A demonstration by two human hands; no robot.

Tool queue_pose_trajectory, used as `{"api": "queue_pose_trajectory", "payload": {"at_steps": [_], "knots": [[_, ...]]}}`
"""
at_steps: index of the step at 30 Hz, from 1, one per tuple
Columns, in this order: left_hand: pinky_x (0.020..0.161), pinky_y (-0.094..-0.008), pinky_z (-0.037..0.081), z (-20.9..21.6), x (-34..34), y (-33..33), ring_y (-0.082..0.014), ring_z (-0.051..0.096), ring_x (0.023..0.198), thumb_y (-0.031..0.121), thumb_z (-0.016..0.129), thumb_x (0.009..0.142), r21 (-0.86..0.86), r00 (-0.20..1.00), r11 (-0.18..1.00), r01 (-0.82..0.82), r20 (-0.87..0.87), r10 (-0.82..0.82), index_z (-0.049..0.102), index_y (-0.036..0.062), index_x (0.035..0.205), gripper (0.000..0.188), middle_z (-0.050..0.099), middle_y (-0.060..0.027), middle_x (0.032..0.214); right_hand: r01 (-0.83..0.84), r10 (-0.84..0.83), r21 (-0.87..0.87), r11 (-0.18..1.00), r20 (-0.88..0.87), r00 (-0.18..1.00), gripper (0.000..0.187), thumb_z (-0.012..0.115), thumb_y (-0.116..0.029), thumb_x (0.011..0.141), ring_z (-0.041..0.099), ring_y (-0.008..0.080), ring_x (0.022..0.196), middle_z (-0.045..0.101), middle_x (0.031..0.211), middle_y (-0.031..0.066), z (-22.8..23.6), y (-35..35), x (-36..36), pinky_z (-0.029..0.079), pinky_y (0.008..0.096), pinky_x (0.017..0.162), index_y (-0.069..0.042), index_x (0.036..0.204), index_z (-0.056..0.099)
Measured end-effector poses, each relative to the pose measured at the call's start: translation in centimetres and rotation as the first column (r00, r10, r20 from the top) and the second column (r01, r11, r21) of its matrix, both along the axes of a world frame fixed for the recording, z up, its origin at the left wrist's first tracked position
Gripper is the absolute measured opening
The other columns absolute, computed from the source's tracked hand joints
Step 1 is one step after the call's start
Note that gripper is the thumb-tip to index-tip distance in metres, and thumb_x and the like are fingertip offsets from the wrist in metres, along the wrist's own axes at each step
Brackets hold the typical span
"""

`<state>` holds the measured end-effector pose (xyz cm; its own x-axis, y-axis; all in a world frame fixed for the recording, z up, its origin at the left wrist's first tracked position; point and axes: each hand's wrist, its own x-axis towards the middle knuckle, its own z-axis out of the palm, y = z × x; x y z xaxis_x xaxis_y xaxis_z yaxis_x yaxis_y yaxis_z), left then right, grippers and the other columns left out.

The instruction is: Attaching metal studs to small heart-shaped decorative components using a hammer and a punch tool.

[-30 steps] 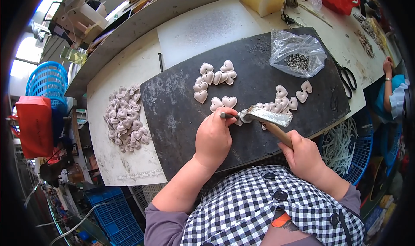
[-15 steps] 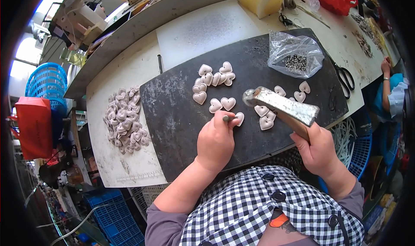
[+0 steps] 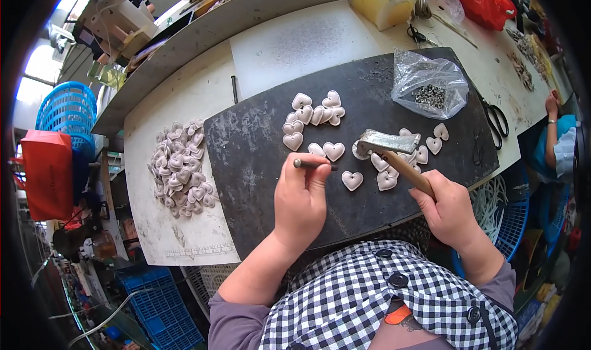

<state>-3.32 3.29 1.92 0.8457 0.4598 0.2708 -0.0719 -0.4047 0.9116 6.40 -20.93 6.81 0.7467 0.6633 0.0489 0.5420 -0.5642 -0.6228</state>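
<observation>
My left hand (image 3: 300, 196) is closed around a short metal punch (image 3: 306, 164), which it holds tilted almost level above the black board (image 3: 246, 178). Just right of it, a single pale pink padded heart (image 3: 352, 181) lies flat, with a small dark spot at its middle. The wooden handle of a hammer (image 3: 394, 143) is gripped in my right hand (image 3: 454, 207). Its worn metal head is over the board, partly covering a group of hearts (image 3: 388, 179). Beyond my left hand lie more hearts (image 3: 304, 115) in a loose cluster.
A heap of hearts (image 3: 178, 168) covers part of the pale table at left. On the board's far right sits a clear bag (image 3: 431, 88) of small metal pieces, near black scissors (image 3: 495, 123). A blue basket (image 3: 161, 310) stands below left. Another person's arm (image 3: 551, 125) shows at far right.
My left hand has drawn the punch off the single heart and leftward, tipping it nearer level. The hammer's head has turned and now appears lower over the board. The view has shifted slightly.
</observation>
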Motion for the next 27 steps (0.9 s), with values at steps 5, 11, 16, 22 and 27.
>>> {"api": "queue_pose_trajectory", "payload": {"at_steps": [5, 11, 16, 22, 27], "knots": [[0.082, -0.0274, 0.057, 2.0, 2.8, 2.2, -0.0139, 0.069, 0.089, 0.002, 0.056, 0.101, -0.132, 0.986, 0.99, 0.041, -0.154, -0.061, 0.061, -0.0005, 0.109, 0.01, 0.07, -0.0091, 0.099, -0.042, 0.042, 0.0, 0.999, 0.043, 0.998, 0.02, 0.068, -0.019, 0.092, 0.066, 0.0371, 0.068, 0.065, 0.079, 0.0153, -1.0, 1.4, 0.0, 0.051, 0.0447, 0.059, -0.004, 0.102, 0.058], [0.078, -0.0288, 0.059, 0.3, 3.2, 2.6, -0.0157, 0.071, 0.085, -0.004, 0.052, 0.098, -0.01, 0.974, 0.998, 0.069, -0.217, -0.069, 0.062, -0.0004, 0.105, 0.012, 0.071, -0.0086, 0.095, -0.054, 0.05, -0.221, 0.974, -0.02, 0.999, 0.025, 0.067, -0.02, 0.093, 0.066, 0.038, 0.065, 0.065, 0.073, 0.0173, -0.8, 2.0, -0.2, 0.052, 0.0474, 0.057, -0.002, 0.099, 0.05], [0.074, -0.0286, 0.06, -0.4, 3.0, 2.0, -0.0219, 0.072, 0.08, -0.02, 0.05, 0.081, 0.454, 0.992, 0.882, 0.128, -0.059, -0.113, 0.06, 0.0004, 0.102, 0.032, 0.068, -0.0094, 0.098, -0.074, 0.076, -0.233, 0.97, 0.001, 0.997, 0.026, 0.067, -0.02, 0.093, 0.067, 0.0373, 0.066, 0.066, 0.074, 0.0172, -0.7, 2.1, 0.1, 0.053, 0.0465, 0.058, -0.001, 0.101, 0.05], [0.066, -0.0319, 0.056, -0.3, 3.5, 2.2, -0.0201, 0.071, 0.075, 0.0, 0.059, 0.097, -0.052, 0.99, 0.999, -0.014, -0.141, 0.007, 0.061, 0.0031, 0.103, 0.007, 0.07, -0.0098, 0.087, -0.025, 0.0, -0.227, 0.973, -0.11, 0.994, 0.022, 0.066, -0.018, 0.094, 0.065, 0.042, 0.072, 0.065, 0.076, 0.0201, -0.9, 2.1, -0.1, 0.051, 0.0489, 0.062, -0.003, 0.102, 0.052], [0.066, -0.032, 0.055, -0.7, 3.4, 2.3, -0.0213, 0.071, 0.075, -0.001, 0.06, 0.095, 0.054, 0.989, 0.999, 0.006, -0.145, 0.002, 0.061, 0.0029, 0.103, 0.009, 0.069, -0.0107, 0.085, -0.048, 0.032, -0.229, 0.972, -0.071, 0.997, 0.024, 0.066, -0.019, 0.094, 0.066, 0.0398, 0.07, 0.066, 0.076, 0.0188, -1.2, 1.7, -0.1, 0.052, 0.0479, 0.061, -0.002, 0.103, 0.051]]}}
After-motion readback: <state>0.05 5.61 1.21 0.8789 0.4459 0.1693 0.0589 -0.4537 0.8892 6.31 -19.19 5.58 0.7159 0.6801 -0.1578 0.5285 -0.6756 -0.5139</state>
